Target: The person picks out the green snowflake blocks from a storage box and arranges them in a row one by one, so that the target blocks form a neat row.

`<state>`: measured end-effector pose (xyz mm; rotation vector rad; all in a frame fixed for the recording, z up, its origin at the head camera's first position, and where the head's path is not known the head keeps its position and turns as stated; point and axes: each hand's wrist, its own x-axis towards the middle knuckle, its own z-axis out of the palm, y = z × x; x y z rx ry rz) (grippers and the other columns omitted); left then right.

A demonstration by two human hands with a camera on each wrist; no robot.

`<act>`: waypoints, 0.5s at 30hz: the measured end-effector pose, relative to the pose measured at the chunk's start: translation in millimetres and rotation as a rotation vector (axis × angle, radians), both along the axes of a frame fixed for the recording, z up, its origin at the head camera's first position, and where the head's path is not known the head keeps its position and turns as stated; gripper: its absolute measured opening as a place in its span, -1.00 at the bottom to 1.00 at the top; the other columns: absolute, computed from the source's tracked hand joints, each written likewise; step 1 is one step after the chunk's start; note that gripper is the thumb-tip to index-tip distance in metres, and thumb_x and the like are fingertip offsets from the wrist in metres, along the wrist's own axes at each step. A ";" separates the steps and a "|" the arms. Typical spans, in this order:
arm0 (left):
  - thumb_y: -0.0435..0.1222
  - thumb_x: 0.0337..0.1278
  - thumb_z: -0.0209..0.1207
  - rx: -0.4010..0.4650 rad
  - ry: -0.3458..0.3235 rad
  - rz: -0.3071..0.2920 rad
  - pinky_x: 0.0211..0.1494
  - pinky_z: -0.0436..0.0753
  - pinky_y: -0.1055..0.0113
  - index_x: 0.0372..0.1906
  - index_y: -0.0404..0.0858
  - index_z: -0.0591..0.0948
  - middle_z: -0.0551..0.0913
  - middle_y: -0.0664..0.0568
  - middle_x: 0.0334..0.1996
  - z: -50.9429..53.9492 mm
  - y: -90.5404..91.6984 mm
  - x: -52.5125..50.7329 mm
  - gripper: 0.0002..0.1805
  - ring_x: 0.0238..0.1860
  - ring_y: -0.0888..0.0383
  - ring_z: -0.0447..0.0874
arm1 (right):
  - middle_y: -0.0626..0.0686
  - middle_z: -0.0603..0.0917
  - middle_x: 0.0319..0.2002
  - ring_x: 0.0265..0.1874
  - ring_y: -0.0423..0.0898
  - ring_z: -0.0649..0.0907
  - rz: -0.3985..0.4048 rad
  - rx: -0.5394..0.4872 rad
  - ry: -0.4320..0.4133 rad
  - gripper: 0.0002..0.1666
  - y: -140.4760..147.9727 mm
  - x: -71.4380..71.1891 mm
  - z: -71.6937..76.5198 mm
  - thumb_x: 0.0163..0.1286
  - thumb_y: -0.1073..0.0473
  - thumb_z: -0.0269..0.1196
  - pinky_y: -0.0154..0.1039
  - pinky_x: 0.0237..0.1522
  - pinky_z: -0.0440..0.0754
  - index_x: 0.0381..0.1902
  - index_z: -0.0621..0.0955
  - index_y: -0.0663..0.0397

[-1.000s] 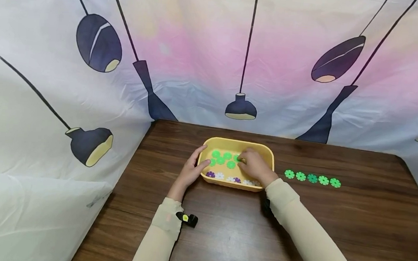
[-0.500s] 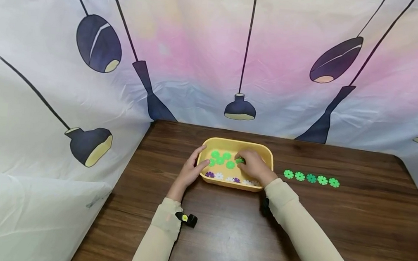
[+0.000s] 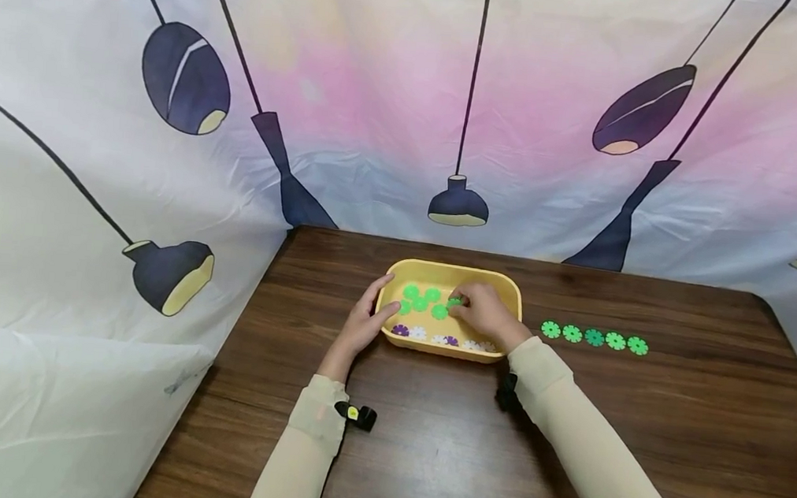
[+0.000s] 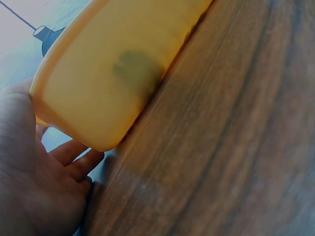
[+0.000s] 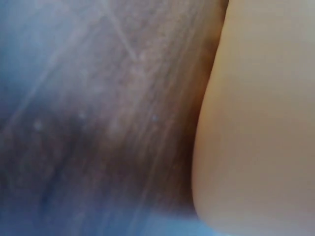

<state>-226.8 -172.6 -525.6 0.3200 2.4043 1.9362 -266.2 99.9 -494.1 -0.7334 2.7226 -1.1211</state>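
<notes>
A yellow plastic basket (image 3: 443,349) stands on the table, holding several green flower-shaped snowflake discs (image 3: 420,304) and, along its near side, white and purple ones (image 3: 401,331). My left hand (image 3: 361,326) grips the basket's left end, thumb over the rim and fingers outside it; the left wrist view shows the fingers behind the yellow wall (image 4: 103,83). Inside the basket, my right hand (image 3: 484,312) pinches a green snowflake disc (image 3: 454,304) between thumb and fingers, partly covering it. From the right wrist only the basket's blurred outer wall (image 5: 256,128) and the table show.
To the right of the basket, several green snowflake discs (image 3: 572,334) lie in a row on the brown wooden table (image 3: 424,441), a darker one (image 3: 595,338) in the middle. A patterned cloth (image 3: 381,121) hangs behind the table and along its left side.
My right hand has shifted slightly within the basket, with the green snowflake disc at its fingertips. The left hand keeps its grip on the basket, and the row of discs stays put.
</notes>
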 end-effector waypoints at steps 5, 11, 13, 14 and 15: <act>-0.20 0.56 0.20 -0.012 0.011 -0.002 0.61 0.18 -0.17 0.65 -0.12 0.29 0.17 -0.13 0.66 1.5 0.2 -1.8 -0.32 0.64 -0.14 0.09 | 0.00 0.67 -0.40 -0.43 -0.12 0.52 -0.027 -0.065 0.013 -0.93 1.5 0.4 5.5 0.39 0.32 0.45 -0.16 -0.23 0.57 -0.29 0.73 0.18; -0.24 0.58 0.16 -0.027 -0.017 0.008 0.64 0.07 -0.18 0.67 -0.20 0.23 0.11 -0.18 0.67 1.8 0.9 -0.8 -0.30 0.67 -0.18 -0.01 | -0.02 0.63 -0.49 -0.52 -0.14 0.43 -0.010 -0.084 0.056 -0.90 5.0 2.4 9.5 0.39 0.32 0.46 -0.18 -0.29 0.49 -0.34 0.74 0.14; -0.26 0.58 0.15 -0.022 -0.027 0.006 0.64 0.07 -0.18 0.67 -0.23 0.22 0.10 -0.21 0.67 9.4 1.8 3.1 -0.30 0.67 -0.20 -0.01 | -0.03 0.65 -0.49 -0.54 -0.15 0.43 -0.006 -0.077 0.074 -0.91 7.3 2.4 11.4 0.41 0.31 0.44 -0.20 -0.32 0.47 -0.34 0.75 0.14; -0.27 0.58 0.16 -0.018 -0.031 0.003 0.64 0.08 -0.18 0.66 -0.25 0.22 0.10 -0.22 0.67 13.9 2.1 5.3 -0.30 0.66 -0.21 -0.01 | -0.03 0.67 -0.48 -0.55 -0.16 0.45 -0.005 -0.077 0.079 -0.92 8.8 2.2 12.7 0.42 0.30 0.44 -0.21 -0.34 0.47 -0.33 0.76 0.14; -0.28 0.58 0.16 -0.016 -0.031 0.003 0.63 0.09 -0.20 0.66 -0.26 0.23 0.10 -0.24 0.67 19.3 2.8 8.6 -0.31 0.66 -0.23 0.00 | -0.01 0.69 -0.47 -0.55 -0.17 0.48 -0.004 -0.081 0.080 -0.93 10.4 2.5 14.9 0.43 0.30 0.43 -0.22 -0.36 0.48 -0.30 0.77 0.14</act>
